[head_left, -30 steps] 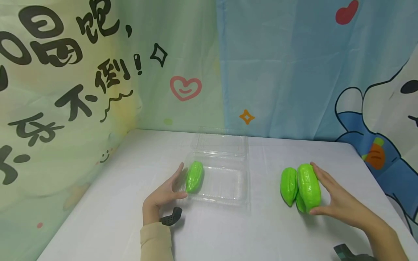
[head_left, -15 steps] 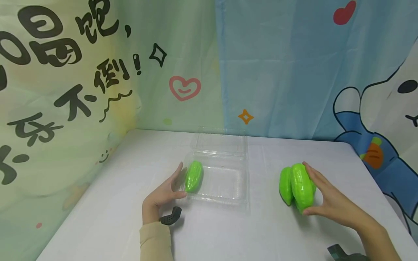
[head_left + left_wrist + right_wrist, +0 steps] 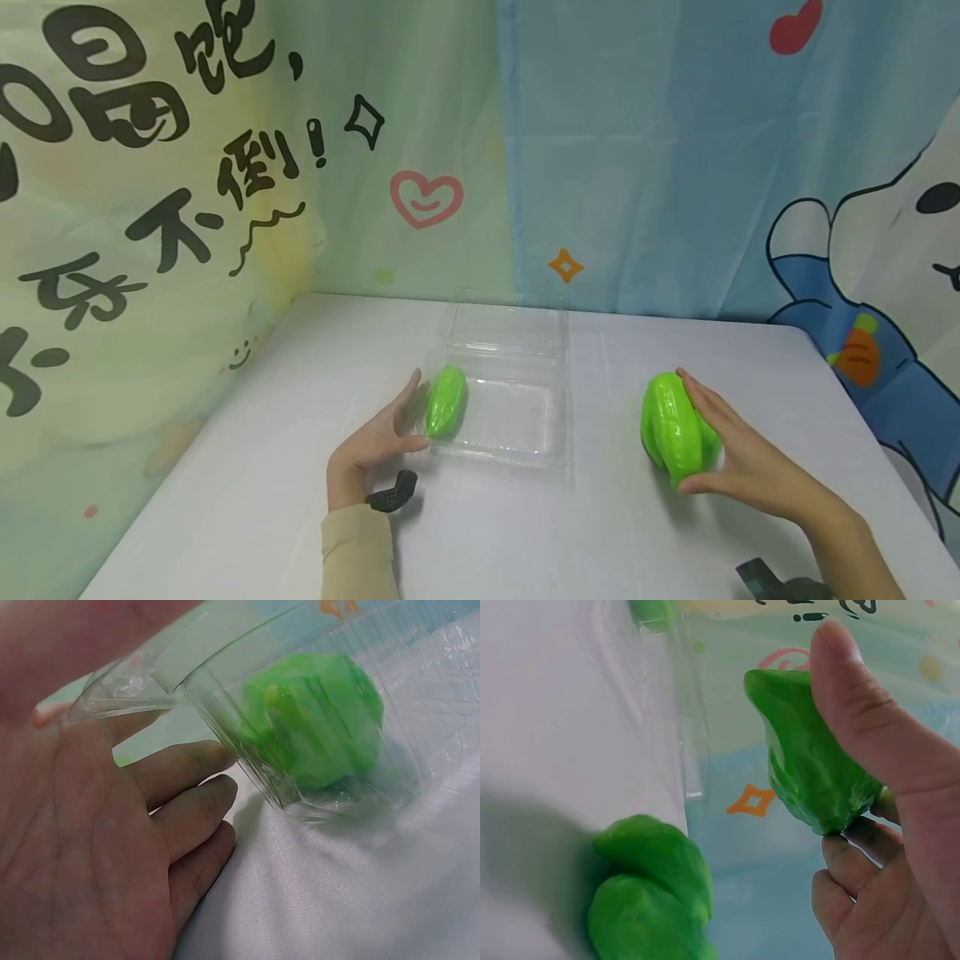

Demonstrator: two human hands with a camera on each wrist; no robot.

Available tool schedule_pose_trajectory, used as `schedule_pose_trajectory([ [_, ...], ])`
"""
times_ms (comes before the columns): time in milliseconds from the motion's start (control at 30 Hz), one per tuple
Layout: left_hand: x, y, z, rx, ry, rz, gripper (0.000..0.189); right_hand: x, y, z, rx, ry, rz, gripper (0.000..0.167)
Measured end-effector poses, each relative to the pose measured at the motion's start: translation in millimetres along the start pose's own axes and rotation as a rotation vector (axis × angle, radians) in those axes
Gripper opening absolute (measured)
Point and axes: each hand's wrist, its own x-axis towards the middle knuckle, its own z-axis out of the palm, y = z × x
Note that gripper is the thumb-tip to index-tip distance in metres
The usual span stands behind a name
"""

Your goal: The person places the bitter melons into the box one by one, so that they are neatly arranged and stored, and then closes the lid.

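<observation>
My right hand (image 3: pixel 750 467) pinches a green, ribbed, tapering fruit-like piece (image 3: pixel 675 429) between thumb and fingers, lifted off the table. Beneath it in the right wrist view, two more green pieces, one pointed (image 3: pixel 660 851) and one rounder (image 3: pixel 645 922), lie against each other; the held one partly covers them in the head view. My left hand (image 3: pixel 378 437) is at the left side of a clear plastic box (image 3: pixel 517 417). Its fingers extend under the rim, fingertips right at the wall, thumb by the near corner. Another green piece (image 3: pixel 447 402) lies inside along the box's left side.
The box's clear lid (image 3: pixel 506 325) lies folded back toward the rear curtain (image 3: pixel 600 167). A white cloth covers the table (image 3: pixel 487 533). A dark wrist device (image 3: pixel 393 493) sits at my left wrist, another (image 3: pixel 780 579) near my right.
My right hand has shifted left with the green piece, which now overlaps the other two more. My left hand and the box stay in place.
</observation>
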Motion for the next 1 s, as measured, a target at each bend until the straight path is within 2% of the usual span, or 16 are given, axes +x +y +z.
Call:
schedule_pose_trajectory([
  [200,1.3,-2.2,0.3,-0.018,0.000,-0.009,0.109,7.2,-7,0,0.006,-0.018,0.043,0.128],
  [400,1.5,-2.0,0.8,-0.023,0.004,0.000,0.110,15.6,-9,4,0.025,-0.024,0.022,0.127],
  [633,2.3,-1.3,0.4,-0.025,0.004,-0.015,0.111,29.0,-17,16,0.069,-0.052,0.043,0.128],
  [767,1.8,-1.0,0.5,-0.035,0.002,-0.001,0.110,37.4,-21,26,0.049,-0.026,0.051,0.130],
  [1000,2.1,-1.5,0.7,-0.051,0.001,-0.012,0.110,51.0,-31,45,0.036,0.010,0.044,0.131],
])
